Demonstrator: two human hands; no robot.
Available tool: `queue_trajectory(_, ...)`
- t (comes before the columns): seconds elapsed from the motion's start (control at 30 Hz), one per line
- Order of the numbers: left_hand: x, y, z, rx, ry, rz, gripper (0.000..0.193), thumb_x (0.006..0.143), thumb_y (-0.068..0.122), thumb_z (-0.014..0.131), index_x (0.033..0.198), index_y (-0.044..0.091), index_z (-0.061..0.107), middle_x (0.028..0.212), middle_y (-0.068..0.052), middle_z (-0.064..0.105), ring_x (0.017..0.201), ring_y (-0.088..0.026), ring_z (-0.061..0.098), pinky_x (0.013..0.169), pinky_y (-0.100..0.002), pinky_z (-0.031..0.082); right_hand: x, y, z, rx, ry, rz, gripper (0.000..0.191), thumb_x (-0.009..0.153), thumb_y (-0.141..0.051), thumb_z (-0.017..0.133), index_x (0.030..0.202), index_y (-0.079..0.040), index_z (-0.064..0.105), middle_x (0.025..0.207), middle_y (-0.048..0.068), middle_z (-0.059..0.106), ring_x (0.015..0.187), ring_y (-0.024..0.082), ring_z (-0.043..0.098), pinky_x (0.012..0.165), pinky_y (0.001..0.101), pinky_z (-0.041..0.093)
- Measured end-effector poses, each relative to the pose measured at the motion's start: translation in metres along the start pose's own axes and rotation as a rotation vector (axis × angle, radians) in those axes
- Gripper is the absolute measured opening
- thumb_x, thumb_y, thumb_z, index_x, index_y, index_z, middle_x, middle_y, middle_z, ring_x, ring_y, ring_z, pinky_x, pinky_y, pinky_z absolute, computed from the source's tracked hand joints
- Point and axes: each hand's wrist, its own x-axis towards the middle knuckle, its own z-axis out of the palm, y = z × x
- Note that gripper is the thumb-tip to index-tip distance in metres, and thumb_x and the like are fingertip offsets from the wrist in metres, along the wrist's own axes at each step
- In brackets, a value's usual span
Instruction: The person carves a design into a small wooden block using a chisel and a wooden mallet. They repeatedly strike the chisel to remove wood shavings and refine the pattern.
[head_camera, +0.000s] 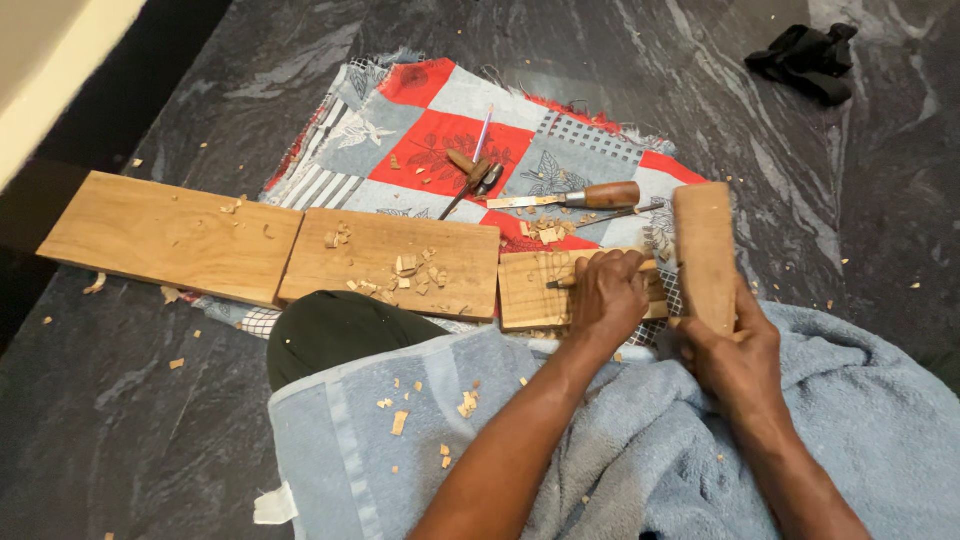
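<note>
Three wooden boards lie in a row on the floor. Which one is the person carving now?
The smallest board, at the right end of the row. The left hand holds a chisel on it; the other two boards carry only loose chips.

Three planks in row on cloth; chisels behind; towel in front.

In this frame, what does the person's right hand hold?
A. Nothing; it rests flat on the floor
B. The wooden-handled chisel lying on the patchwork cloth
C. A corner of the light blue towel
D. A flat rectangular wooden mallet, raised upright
D: the right hand grips the flat rectangular wooden mallet at its lower end, held upright beside the left hand.
</note>
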Motion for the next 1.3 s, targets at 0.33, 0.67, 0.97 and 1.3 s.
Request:
queue_trajectory(0.33, 0.001, -0.001, -0.004, 0.019, 0.044, 0.034, 0.019, 0.088, 0.002, 0.058, 0.101, 0.005, 0.072, 0.089, -0.015, 0.07, 0.093, -0.033, 0.066, 0.089, -0.047, 0.043, 0.0, 0.003, -0.001, -0.006, 0.002, -0.022, 0.075, 0.079, 0.0, 0.074, 0.15, -0.012, 0.054, 0.089, 0.0, 0.069, 0.06, 0.007, 0.055, 0.049, 0.023, 0.043)
queue_trajectory(0.67, -0.03, 0.051, -0.017, -0.096, 0.067, 0.213, 0.018, 0.089, 0.002, 0.059, 0.105, 0.001, 0.067, 0.095, -0.016, 0.066, 0.096, -0.033, 0.062, 0.092, -0.047, 0.042, -0.02, -0.008, -0.02, 0.141, 0.078, 0.016, 0.058, 0.081, 0.002, 0.073, 0.137, -0.008, 0.061, 0.079, 0.0, 0.061, 0.052, 0.009, 0.052, 0.042, 0.0244, 0.041)
queue_trajectory(0.97, -0.027, 0.026, -0.017, -0.015, 0.054, 0.137, 0.003, 0.088, 0.003, 0.063, 0.09, 0.003, 0.065, 0.083, -0.014, 0.063, 0.088, -0.033, 0.06, 0.083, -0.047, 0.041, -0.016, -0.005, -0.018, 0.142, 0.052, 0.025, 0.062, 0.08, 0.003, 0.072, 0.139, -0.01, 0.06, 0.079, 0.001, 0.061, 0.052, 0.009, 0.051, 0.042, 0.0247, 0.039)
queue_trajectory(1.3, -0.023, 0.02, -0.012, 0.036, 0.042, 0.113, 0.002, 0.088, 0.004, 0.065, 0.09, 0.003, 0.064, 0.084, -0.015, 0.063, 0.088, -0.033, 0.06, 0.084, -0.046, 0.041, -0.015, -0.006, -0.018, 0.129, 0.057, 0.036, 0.064, 0.08, 0.003, 0.073, 0.141, -0.008, 0.059, 0.082, 0.002, 0.062, 0.052, 0.009, 0.051, 0.041, 0.0248, 0.04)
